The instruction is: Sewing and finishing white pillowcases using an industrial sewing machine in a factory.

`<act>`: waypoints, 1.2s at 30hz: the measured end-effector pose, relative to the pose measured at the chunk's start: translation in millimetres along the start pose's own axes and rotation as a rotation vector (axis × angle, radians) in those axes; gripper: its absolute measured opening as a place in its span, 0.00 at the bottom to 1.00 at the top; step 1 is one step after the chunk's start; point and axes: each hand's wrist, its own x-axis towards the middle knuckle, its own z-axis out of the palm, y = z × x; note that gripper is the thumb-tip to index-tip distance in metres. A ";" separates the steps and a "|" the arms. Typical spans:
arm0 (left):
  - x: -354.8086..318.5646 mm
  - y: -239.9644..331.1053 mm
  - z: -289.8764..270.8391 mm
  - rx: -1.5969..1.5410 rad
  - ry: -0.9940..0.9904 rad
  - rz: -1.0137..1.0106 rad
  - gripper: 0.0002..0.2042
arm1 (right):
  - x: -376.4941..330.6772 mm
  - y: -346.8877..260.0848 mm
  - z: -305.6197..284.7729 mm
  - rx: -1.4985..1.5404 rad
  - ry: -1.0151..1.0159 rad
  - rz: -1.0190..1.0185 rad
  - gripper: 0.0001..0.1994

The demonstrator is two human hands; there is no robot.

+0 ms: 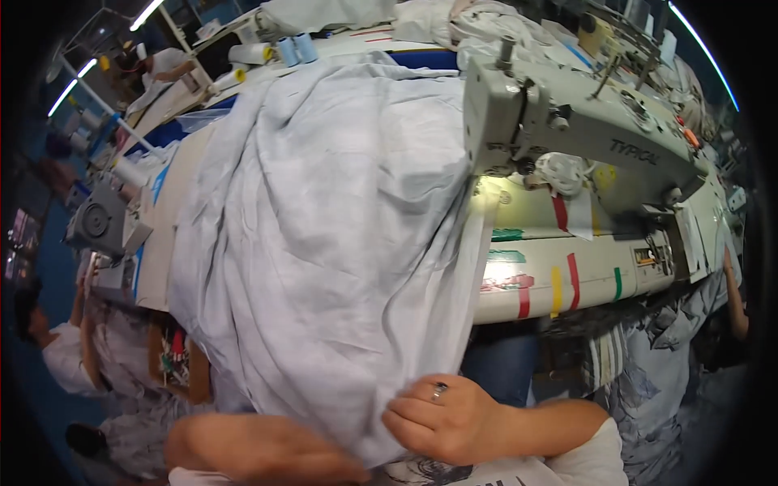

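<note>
I see my right hand [442,417] near the bottom edge, its grip closed on the lower hem of the pale grey cloth [324,235], a ring on one finger. My left hand [267,449] lies just beside it against the cloth; how far its grip is closed I cannot tell. The cloth drapes over the surface [535,283], left of the sewing machine [567,130].

a single fisheye view from the wearer's head looks steeply down and forward, close over a sewing table [559,283]. straight edges bow toward a dark round rim. the wearer's own forearms enter from the bottom edge, very near the lens.
</note>
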 end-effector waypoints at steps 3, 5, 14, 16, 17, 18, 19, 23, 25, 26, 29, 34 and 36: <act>113.4 -97.6 -14.9 0.006 0.276 -0.066 0.20 | -62.4 2.0 -3.7 0.075 0.035 0.278 0.13; 161.8 -178.1 -48.2 0.580 0.601 -0.189 0.20 | -81.3 8.0 -2.7 0.124 0.030 0.419 0.13; 66.2 -247.7 -27.6 0.886 0.856 -0.955 0.06 | -123.5 63.4 32.4 0.363 0.187 0.592 0.12; 66.7 -229.2 -31.8 0.899 0.841 -0.985 0.07 | -127.8 69.3 31.1 0.361 0.155 0.604 0.13; 71.6 -226.0 -33.0 0.920 0.824 -1.007 0.07 | -127.8 71.4 30.0 0.375 0.145 0.611 0.13; 91.9 -228.1 -32.6 0.901 0.821 -1.001 0.07 | -129.9 73.7 30.1 0.386 0.136 0.627 0.13; 117.3 -224.0 -37.4 0.981 0.999 -0.771 0.08 | -129.6 76.8 30.6 0.393 0.141 0.612 0.13; 129.2 -282.8 -56.3 0.687 0.892 -0.541 0.11 | -126.8 90.9 36.8 0.430 0.082 0.613 0.14; 139.9 -295.0 -66.1 0.701 0.911 -0.547 0.11 | -126.7 96.5 35.8 0.408 0.106 0.621 0.15; 145.1 -300.8 -71.0 0.728 0.925 -0.562 0.12 | -125.6 100.5 34.7 0.395 0.135 0.617 0.17; 150.5 -316.4 -89.2 0.737 0.978 -0.587 0.12 | -117.5 116.3 25.7 0.385 0.150 0.596 0.18; 170.9 -333.7 -115.7 0.716 1.029 -0.621 0.11 | -106.0 143.1 10.8 0.336 0.141 0.544 0.20; 174.8 -342.6 -125.6 0.743 0.995 -0.720 0.12 | -98.1 153.5 5.6 0.328 0.147 0.525 0.21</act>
